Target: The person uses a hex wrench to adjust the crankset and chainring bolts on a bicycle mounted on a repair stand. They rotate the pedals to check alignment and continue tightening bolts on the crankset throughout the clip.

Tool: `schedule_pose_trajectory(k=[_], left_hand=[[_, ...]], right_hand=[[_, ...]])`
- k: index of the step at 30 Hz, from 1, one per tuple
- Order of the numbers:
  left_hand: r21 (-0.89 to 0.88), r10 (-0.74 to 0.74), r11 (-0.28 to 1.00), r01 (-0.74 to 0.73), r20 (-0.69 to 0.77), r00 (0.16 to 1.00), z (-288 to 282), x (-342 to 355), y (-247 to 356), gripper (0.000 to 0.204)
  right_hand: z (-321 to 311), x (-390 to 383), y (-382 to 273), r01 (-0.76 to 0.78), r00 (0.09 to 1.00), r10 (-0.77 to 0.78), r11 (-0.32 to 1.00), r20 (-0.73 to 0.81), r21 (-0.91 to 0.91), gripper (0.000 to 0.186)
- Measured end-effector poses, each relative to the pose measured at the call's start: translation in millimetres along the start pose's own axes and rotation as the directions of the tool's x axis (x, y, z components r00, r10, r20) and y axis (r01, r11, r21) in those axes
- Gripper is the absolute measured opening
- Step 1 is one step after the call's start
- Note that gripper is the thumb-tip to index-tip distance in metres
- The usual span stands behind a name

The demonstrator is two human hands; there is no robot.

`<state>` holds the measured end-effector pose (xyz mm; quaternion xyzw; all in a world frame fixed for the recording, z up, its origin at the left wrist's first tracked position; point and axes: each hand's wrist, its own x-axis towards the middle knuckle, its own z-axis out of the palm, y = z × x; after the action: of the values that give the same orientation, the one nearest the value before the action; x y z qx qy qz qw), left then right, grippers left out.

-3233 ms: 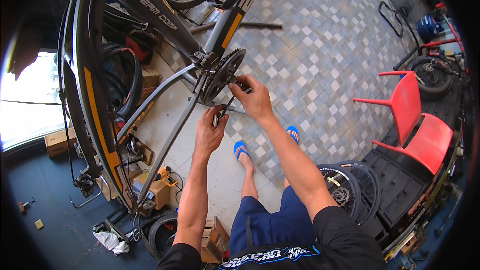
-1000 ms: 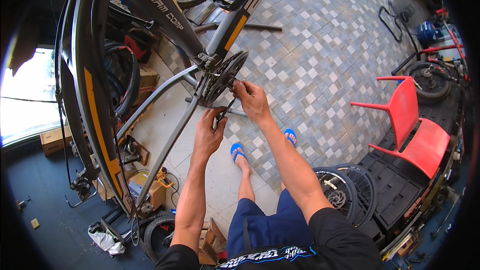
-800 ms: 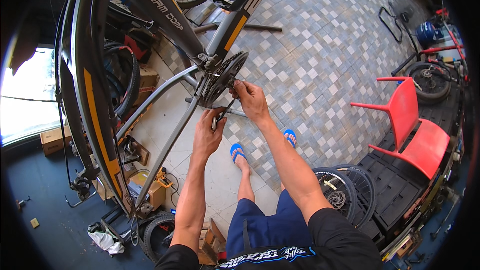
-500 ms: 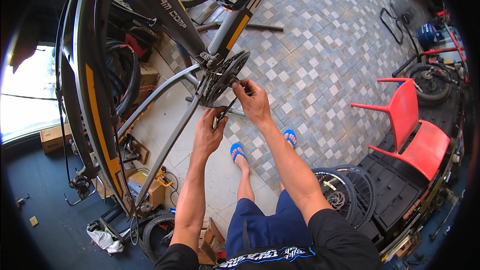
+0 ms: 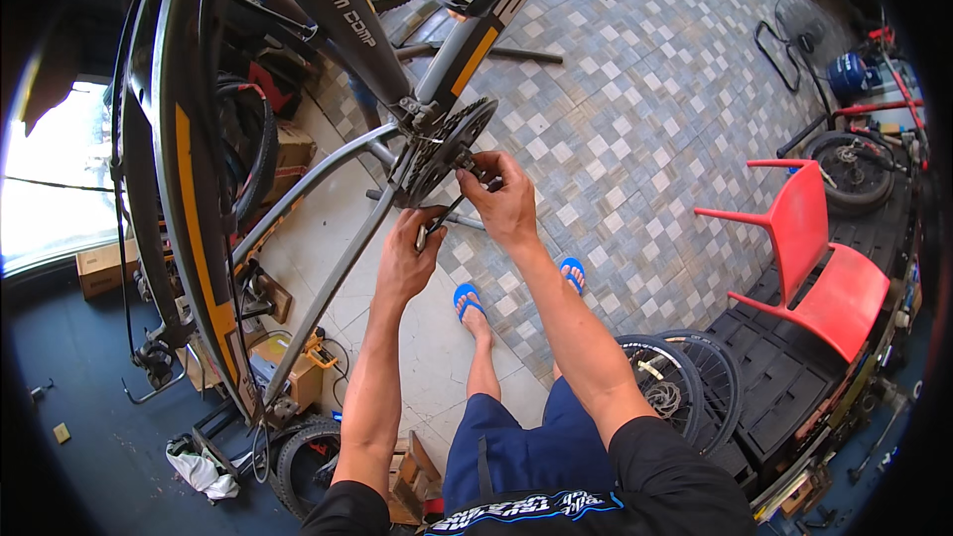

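Note:
A grey bicycle frame with orange stripes (image 5: 473, 58) hangs before me, with a dark chainring (image 5: 483, 122) at its crankset. Low beside the chainring, my left hand (image 5: 407, 253) closes around the lower end of a slim dark bar (image 5: 446, 215) with a metallic end. Whether that bar is the crank arm or a tool, I cannot tell. My right hand (image 5: 503, 206) pinches a small dark part at the chainring's centre, close above the bar. Its fingers hide most of that part.
A red plastic chair (image 5: 800, 223) stands at the right, on black slatted decking (image 5: 759, 377). Near my right elbow lean two wheels (image 5: 660, 377). Cardboard boxes (image 5: 296, 377), a tyre (image 5: 298, 476) and a white cloth (image 5: 202, 471) lie at the lower left.
My right hand has turned slightly at the chainring's centre, and the left has dipped a little. Both keep their grip. The whole view has shifted slightly.

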<state>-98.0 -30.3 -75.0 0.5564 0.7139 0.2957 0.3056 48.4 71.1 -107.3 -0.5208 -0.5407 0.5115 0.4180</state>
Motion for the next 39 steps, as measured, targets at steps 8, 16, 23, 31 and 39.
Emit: schedule_pose_trajectory(k=[8,16,23,31,39], left_hand=[[-0.029,-0.034,0.999,0.034,0.002,0.999,5,-1,-1,0.028],[-0.046,-0.022,0.999,0.022,-0.011,1.0,7,-2,2,0.027],[-0.022,-0.009,1.0,0.009,-0.013,1.0,6,-1,4,0.027],[-0.034,-0.018,0.999,0.017,-0.033,0.999,8,-3,5,0.026],[-0.005,-0.088,0.996,0.088,-0.002,0.996,6,-2,9,0.03]], right_hand=[[0,0,0,0.04,0.999,-0.041,0.998,-0.016,-0.039,0.03],[-2,1,-4,0.051,0.999,-0.052,0.997,-0.017,-0.065,0.028],[-3,2,-4,0.038,0.999,-0.038,0.997,-0.005,-0.068,0.028],[-5,4,-3,-0.054,0.997,0.056,0.998,0.06,-0.039,0.028],[0,2,-2,0.022,1.0,-0.022,1.0,-0.008,-0.005,0.026]])
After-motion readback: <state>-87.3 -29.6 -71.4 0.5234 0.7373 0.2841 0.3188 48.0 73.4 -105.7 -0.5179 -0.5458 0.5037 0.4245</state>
